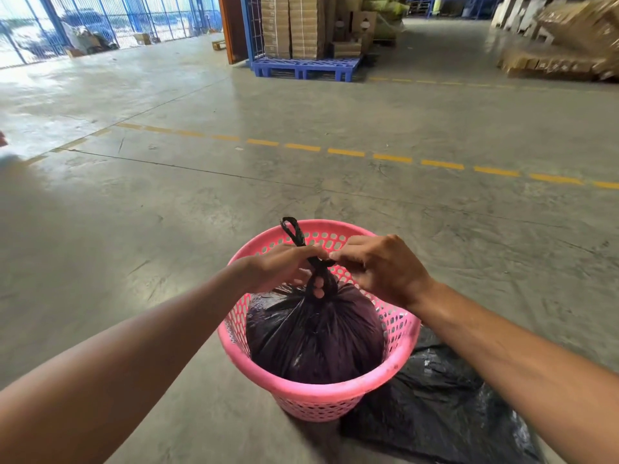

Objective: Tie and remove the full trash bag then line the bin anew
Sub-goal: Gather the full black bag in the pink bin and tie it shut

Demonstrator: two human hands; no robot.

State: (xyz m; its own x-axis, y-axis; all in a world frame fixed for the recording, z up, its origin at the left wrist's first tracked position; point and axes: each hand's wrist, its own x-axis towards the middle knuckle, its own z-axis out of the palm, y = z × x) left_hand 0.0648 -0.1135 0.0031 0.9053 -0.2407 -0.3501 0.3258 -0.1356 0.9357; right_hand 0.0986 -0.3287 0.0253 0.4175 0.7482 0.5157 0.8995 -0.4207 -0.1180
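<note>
Head view, bag: full dark trash bag (315, 333) sits inside the pink bin (318, 391), neck gathered and twisted up above the rim.
Knot: black loop (292, 229) pokes up past the hands; seems half tied, though the fingers cover the crossing.
Left hand (284, 267): clenched around the twisted neck, fingers wrapped under it.
Right hand (382, 266): pinching the strand just beside the left, thumb and forefinger closed on it.
Bin: upright on the concrete floor (167, 229).
Spare bag (442, 410): flat black plastic on the floor, touching the bin's right side.
Further off: yellow dashed line (345, 152), blue pallet (304, 67) with stacked cartons (294, 25), well apart.
</note>
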